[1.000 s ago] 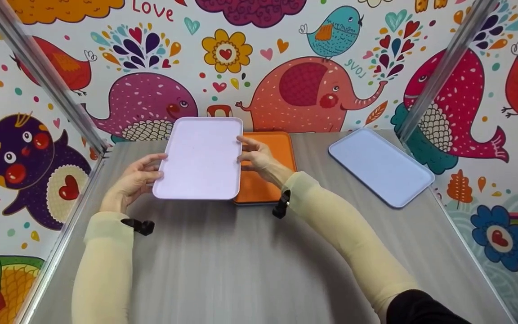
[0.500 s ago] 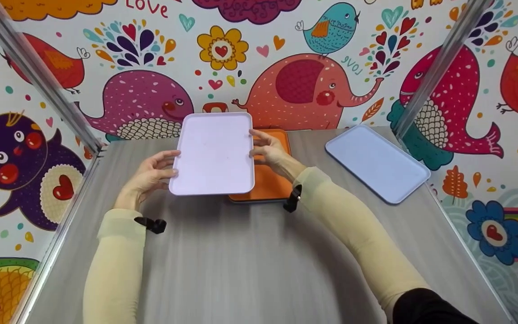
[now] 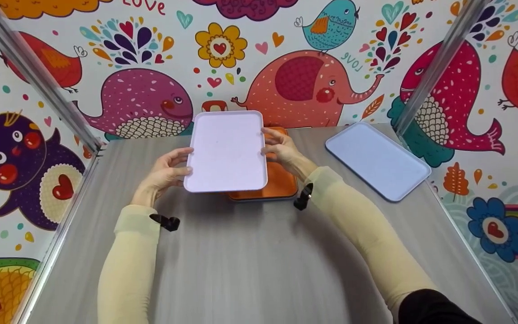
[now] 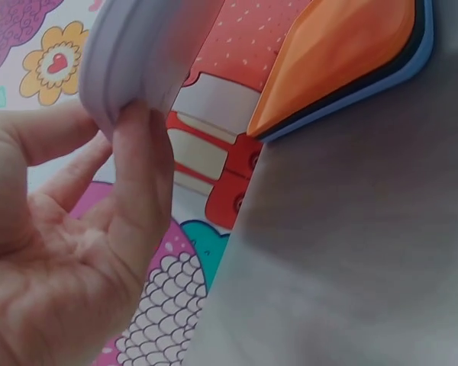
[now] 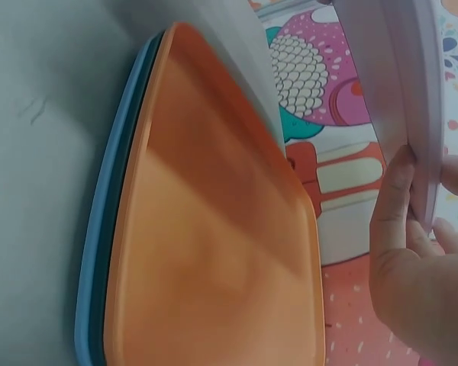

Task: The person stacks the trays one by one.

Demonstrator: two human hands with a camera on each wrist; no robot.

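Between both hands a pale lilac tray (image 3: 226, 150) is held up above the table, its flat face toward the head camera. The left hand (image 3: 163, 173) pinches its left edge; in the left wrist view the thumb and fingers close on the tray's rim (image 4: 111, 69). On the opposite edge, the right hand (image 3: 286, 153) grips with fingertips over the rim. Below and partly hidden by it lies an orange tray (image 3: 281, 182), topmost of a stack. The right wrist view shows a dark tray (image 5: 114, 252) and a blue tray (image 5: 91, 267) beneath the orange one.
A light blue tray (image 3: 378, 159) lies angled on the grey table (image 3: 241, 261) at the back right. A cartoon-printed wall (image 3: 151, 99) stands right behind the table, with metal posts (image 3: 443, 67) at its corners.
Both hands have carried the lilac tray to the right, so it covers more of the orange tray. The light blue tray stays where it lay.
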